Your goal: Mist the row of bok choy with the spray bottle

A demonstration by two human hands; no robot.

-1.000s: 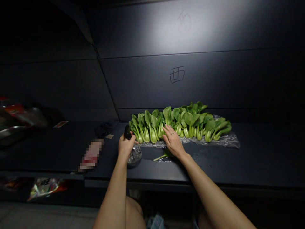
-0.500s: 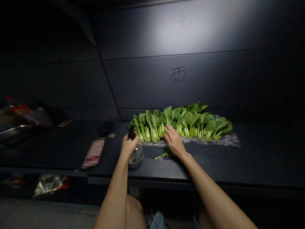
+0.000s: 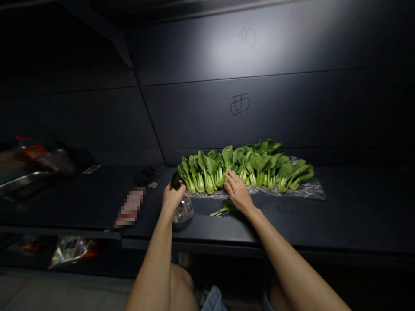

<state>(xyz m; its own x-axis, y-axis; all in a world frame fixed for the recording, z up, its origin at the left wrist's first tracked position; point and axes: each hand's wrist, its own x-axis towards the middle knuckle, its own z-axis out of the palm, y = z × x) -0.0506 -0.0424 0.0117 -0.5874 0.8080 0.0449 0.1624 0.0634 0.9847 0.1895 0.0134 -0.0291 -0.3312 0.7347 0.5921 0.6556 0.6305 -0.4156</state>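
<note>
My left hand is wrapped round the neck of a clear spray bottle with a black trigger head. The bottle is at the left end of a row of green bok choy, its lower part close to the shelf. My right hand lies with fingers stretched out against the stalks near the middle of the row. The heads stand packed together, leaves up, on clear plastic wrap. A loose bok choy leaf lies on the wet shelf below my right hand, partly hidden by it.
The dark shelf runs left and right, backed by a panel with a written character. Leftward are a blurred-out packet, a dark bundled cloth, a card and red packaging. A snack bag sits on the lower shelf.
My left hand and the spray bottle have shifted slightly left, away from the bok choy. My right hand has stayed almost in place. The view has tilted a little.
</note>
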